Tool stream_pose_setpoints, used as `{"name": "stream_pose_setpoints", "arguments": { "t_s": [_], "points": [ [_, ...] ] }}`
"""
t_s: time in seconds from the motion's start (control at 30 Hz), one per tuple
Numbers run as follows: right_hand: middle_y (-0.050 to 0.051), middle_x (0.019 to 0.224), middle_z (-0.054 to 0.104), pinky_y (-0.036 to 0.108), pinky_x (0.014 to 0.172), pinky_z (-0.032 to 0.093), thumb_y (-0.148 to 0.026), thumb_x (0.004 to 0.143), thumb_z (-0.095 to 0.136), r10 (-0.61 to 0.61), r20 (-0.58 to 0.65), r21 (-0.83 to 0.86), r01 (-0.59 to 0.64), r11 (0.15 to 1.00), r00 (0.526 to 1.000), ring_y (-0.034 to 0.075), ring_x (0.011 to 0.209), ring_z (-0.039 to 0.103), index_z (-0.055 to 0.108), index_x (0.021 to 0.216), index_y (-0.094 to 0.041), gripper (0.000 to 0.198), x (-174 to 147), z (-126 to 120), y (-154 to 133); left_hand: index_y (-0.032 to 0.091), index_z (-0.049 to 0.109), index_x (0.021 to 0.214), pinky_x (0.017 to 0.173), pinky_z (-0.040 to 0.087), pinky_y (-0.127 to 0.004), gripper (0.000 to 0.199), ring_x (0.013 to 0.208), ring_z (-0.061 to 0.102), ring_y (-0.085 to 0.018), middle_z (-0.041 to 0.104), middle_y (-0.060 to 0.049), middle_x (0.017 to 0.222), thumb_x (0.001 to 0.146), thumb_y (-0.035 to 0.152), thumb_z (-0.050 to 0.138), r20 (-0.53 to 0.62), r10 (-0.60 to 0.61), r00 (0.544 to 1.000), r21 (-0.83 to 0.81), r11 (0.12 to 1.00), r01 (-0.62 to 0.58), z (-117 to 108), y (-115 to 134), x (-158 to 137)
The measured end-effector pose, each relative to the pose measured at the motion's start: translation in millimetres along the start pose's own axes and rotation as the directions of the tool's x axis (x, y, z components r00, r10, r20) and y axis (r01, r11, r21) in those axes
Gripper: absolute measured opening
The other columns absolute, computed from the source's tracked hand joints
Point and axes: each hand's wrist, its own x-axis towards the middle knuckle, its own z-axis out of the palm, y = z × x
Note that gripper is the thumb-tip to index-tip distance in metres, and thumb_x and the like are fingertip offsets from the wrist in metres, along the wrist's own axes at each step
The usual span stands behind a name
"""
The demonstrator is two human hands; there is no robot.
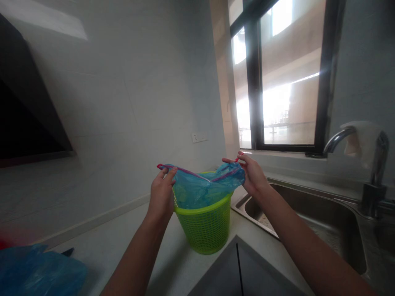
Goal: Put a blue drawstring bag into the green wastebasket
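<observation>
A green plastic basket (205, 230) with a mesh wall stands upright on the counter. Inside it hangs a blue translucent garbage bag (197, 192), its mouth raised above the rim and edged with a red-purple drawstring. My left hand (163, 189) pinches the bag's edge at the left, where a red end of the drawstring sticks out. On the right, my right hand (248, 172) grips the other side of the mouth, with a bit of red string by its fingers. Between the hands the bag's edge sags in a V.
To the right is a steel sink (324, 213) with a curved faucet (375, 164). Another blue plastic bag (40, 271) lies at the lower left. A grey panel (243, 271) is in front of the basket. Behind are a wall socket (199, 137) and a window (286, 82).
</observation>
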Motion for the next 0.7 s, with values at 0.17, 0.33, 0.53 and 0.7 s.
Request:
{"name": "stream_pose_setpoints", "arguments": {
  "t_s": [0.17, 0.33, 0.53, 0.7],
  "points": [
    [-0.004, 0.061, 0.067, 0.029, 0.053, 0.053, -0.024, 0.073, 0.067, -0.084, 0.016, -0.07, 0.085, 0.994, 0.996, 0.02, 0.054, 0.066, 0.051, 0.114, -0.025, 0.044, -5, 4, 7, 0.017, 0.06, 0.081, 0.054, 0.039, -0.021, 0.024, 0.061, 0.053, -0.009, 0.059, 0.003, 0.074, 0.069, 0.025, 0.08, -0.096, -0.091, 0.991, -0.22, 0.973, 0.068, -3, -3, 13],
    [0.001, 0.058, 0.066, 0.022, 0.052, 0.045, -0.03, 0.075, 0.067, -0.21, 0.004, -0.187, 0.207, 0.96, 0.978, 0.014, 0.054, 0.058, 0.069, 0.097, -0.015, 0.026, -8, 3, 8, 0.016, 0.062, 0.082, 0.051, 0.039, -0.017, 0.013, 0.052, 0.049, -0.007, 0.057, 0.004, 0.065, 0.074, 0.009, 0.07, -0.188, -0.133, 0.973, -0.277, 0.958, 0.078, -6, 3, 18],
    [0.0, 0.064, 0.063, 0.021, 0.051, 0.042, -0.021, 0.072, 0.069, -0.301, -0.183, -0.101, 0.287, 0.953, 0.936, 0.01, 0.06, 0.056, 0.068, 0.073, -0.015, 0.006, -1, -3, 8, 0.015, 0.066, 0.077, 0.066, 0.049, -0.016, 0.021, 0.068, 0.059, -0.007, 0.064, 0.001, 0.077, 0.068, -0.002, 0.058, -0.274, 0.026, 0.961, -0.348, 0.929, -0.124, -2, 11, 12],
    [-0.004, 0.062, 0.057, 0.016, 0.048, 0.043, -0.002, 0.069, 0.065, -0.265, -0.38, -0.068, 0.258, 0.964, 0.886, 0.008, 0.056, 0.052, 0.069, 0.079, -0.016, 0.018, 10, -10, 4, 0.016, 0.061, 0.064, 0.076, 0.052, -0.015, 0.024, 0.072, 0.06, -0.007, 0.062, 0.0, 0.072, 0.067, -0.006, 0.053, -0.264, -0.091, 0.96, -0.447, 0.894, -0.038, 0, 30, 6]
  ]
}}
